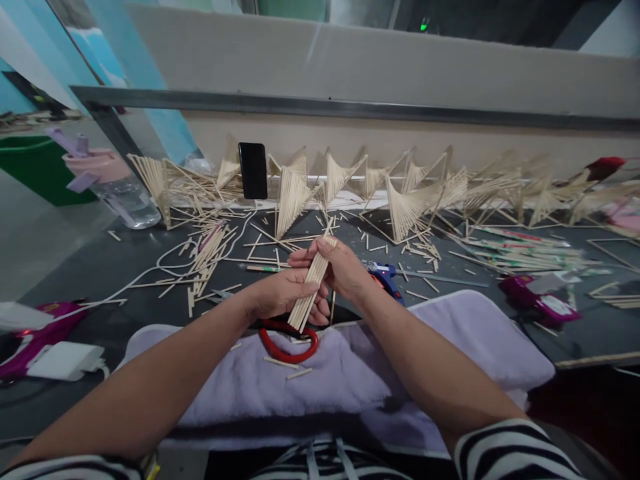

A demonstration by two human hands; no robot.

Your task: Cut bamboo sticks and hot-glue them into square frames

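A bundle of thin wooden sticks (314, 283) lies slantwise between my two hands, above the near edge of the table. My left hand (283, 290) is closed round its lower part, thumb on top. Higher up, my right hand (343, 263) grips the same bundle with the thumb pressed on the sticks. Just below the hands, red scissor handles (287, 353) rest on a lilac towel (340, 393), beside a few short stick pieces (299, 374). A blue glue gun (387, 277) sits right of my right hand.
Twisted stick structures (293, 197) line the back of the table, with a phone (253, 171) standing among them. Loose sticks (215, 250) and a white cable (160, 267) lie left. A water bottle (120, 187) stands back left. Purple power strips (537, 300) flank both sides.
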